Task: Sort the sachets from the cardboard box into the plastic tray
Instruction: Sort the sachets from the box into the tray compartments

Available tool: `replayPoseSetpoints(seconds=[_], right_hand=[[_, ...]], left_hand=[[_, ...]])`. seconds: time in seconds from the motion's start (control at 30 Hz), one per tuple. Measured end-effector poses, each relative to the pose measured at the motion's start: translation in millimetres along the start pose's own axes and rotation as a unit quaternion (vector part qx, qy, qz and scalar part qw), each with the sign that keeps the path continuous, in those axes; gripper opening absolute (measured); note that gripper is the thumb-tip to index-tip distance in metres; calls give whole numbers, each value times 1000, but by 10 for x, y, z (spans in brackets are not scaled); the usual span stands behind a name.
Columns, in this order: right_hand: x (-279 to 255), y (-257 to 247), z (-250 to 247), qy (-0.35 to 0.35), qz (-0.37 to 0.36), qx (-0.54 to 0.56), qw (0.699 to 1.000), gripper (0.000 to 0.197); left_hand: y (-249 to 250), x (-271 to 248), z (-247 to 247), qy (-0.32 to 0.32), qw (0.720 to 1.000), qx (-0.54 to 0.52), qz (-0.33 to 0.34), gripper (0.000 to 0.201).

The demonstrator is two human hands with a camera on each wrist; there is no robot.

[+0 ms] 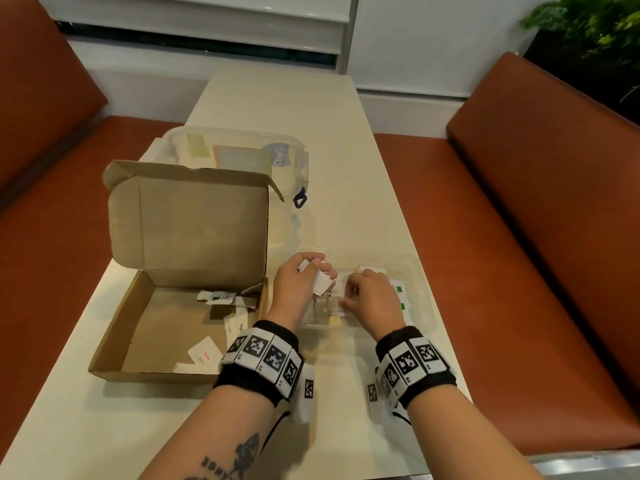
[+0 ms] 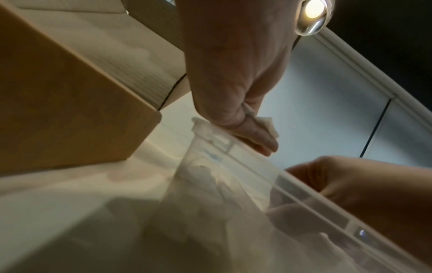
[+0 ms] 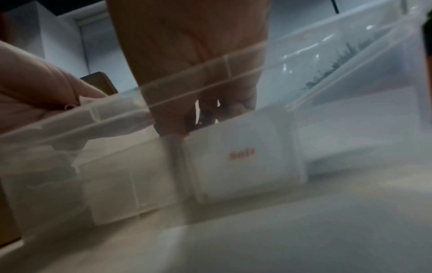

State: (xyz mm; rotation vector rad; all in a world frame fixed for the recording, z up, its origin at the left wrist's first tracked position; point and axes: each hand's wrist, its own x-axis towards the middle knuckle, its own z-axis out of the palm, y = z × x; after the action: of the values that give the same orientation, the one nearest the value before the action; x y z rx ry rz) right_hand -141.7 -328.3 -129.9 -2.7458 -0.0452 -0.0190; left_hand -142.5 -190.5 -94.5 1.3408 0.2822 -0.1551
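Note:
The open cardboard box (image 1: 138, 341) lies at the left with several white sachets (image 1: 204, 355) loose on its floor. Right of it sits the clear plastic tray (image 1: 426, 306), divided into compartments, with sachets in it. My left hand (image 1: 308, 275) hovers over the tray's left end and grips a small bunch of white sachets (image 1: 320, 284); the left wrist view shows one of the bunch (image 2: 268, 123) under the thumb. My right hand (image 1: 363, 292) reaches down into the tray, where its fingertips (image 3: 173, 127) pinch the top edge of an upright salt sachet (image 3: 245, 157).
A clear lidded container (image 1: 242, 157) with a blue clip stands behind the box's raised lid (image 1: 190, 230). Brown benches (image 1: 519, 237) flank the narrow table on both sides. A plant (image 1: 595, 22) is at the far right.

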Motion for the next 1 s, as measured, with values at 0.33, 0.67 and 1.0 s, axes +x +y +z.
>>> replayPoseSetpoints(seconds=[0.33, 0.67, 1.0], right_hand=[[-2, -49, 8, -33, -3, -54, 998, 19], [-11, -61, -34, -3, 20, 25, 1000, 15], [24, -254, -331, -30, 93, 406, 909, 15]], left_hand=[[-25, 34, -13, -14, 998, -38, -38, 25], [5, 19, -39, -31, 995, -52, -76, 22], [-82, 68, -127, -27, 999, 27, 10, 49]])
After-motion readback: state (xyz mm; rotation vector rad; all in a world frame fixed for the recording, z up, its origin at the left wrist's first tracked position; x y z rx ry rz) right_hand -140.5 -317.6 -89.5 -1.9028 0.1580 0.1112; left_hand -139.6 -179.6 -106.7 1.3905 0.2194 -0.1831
